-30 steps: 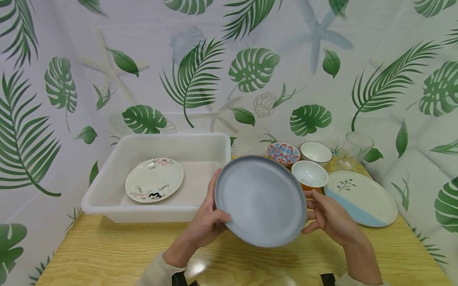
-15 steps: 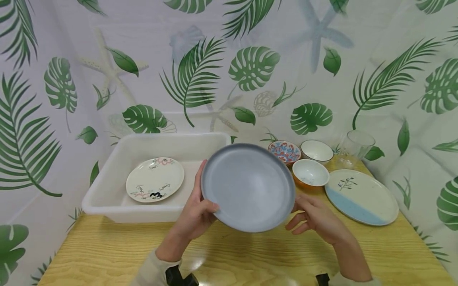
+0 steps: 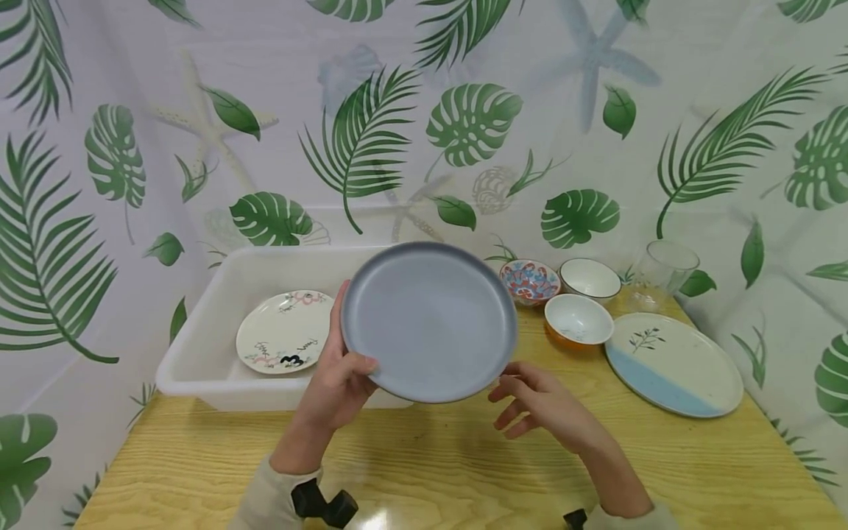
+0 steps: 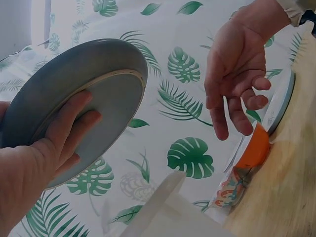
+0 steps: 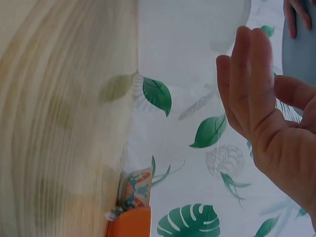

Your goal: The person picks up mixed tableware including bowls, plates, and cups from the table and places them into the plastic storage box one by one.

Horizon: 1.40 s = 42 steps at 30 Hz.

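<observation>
A round grey plate (image 3: 429, 324) is held up above the table, tilted so its face shows in the head view. My left hand (image 3: 336, 379) grips its left edge, thumb on the face. In the left wrist view the fingers (image 4: 74, 118) of that hand spread across the underside inside the foot ring. My right hand (image 3: 543, 405) is just off the plate's lower right edge. Its fingers are loosely bent and hold nothing, and the left wrist view shows a gap between it and the plate. Behind the grey plate, a floral white plate (image 3: 285, 331) lies in the white tub (image 3: 199, 386).
At the back right stand a red-and-blue patterned bowl (image 3: 530, 281), a dark-rimmed white bowl (image 3: 591, 280), an orange-sided bowl (image 3: 579, 319) and a clear glass (image 3: 662, 274). A cream-and-blue plate (image 3: 676, 364) lies on the wooden table (image 3: 464, 471). A leaf-print cloth (image 3: 397, 147) hangs behind.
The grey plate has moved left and up in my left hand, toward the tub. My right hand has come away from its right edge and shifted left.
</observation>
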{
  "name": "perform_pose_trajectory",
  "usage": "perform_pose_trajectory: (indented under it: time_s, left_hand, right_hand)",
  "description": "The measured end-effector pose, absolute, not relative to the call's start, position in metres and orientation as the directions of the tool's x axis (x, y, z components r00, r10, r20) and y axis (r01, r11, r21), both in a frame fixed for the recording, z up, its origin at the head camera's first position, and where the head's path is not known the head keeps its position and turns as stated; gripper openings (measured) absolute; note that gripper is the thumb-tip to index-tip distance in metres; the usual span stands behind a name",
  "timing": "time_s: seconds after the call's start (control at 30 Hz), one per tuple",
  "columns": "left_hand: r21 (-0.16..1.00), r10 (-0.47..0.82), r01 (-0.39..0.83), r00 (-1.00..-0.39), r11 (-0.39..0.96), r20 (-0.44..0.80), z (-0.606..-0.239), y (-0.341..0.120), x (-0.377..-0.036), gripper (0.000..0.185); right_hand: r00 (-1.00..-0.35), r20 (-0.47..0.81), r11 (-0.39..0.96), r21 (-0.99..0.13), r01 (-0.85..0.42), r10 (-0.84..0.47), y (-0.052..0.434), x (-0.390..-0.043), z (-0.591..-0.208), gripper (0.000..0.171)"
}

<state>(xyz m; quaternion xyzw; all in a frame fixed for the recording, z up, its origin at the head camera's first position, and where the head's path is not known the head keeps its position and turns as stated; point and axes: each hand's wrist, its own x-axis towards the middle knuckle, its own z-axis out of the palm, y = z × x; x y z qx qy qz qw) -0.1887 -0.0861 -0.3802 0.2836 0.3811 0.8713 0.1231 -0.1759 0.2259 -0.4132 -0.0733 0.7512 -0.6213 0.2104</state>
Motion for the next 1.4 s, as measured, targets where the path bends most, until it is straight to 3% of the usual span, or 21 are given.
perform_pose_trajectory:
  time_s: [0.4,1.4]
  left_hand:
    - [0.698,0.36,0.076,-0.813,-0.712,0.457,-0.372,-0.1,-0.195,0.102]
    - [0.717,0.25,0.099,-0.897,-0.69,0.364,-0.363,-0.132,-0.219,0.102]
  right_hand:
    - [-0.941,-0.104,0.156,-0.986,0.056,-0.321,0.185,-0.181,-0.417,0.057]
    - [-0.977,-0.127,0.024,-0.992,0.125,-0.174,0.119,-0.2,-0.426,0.07]
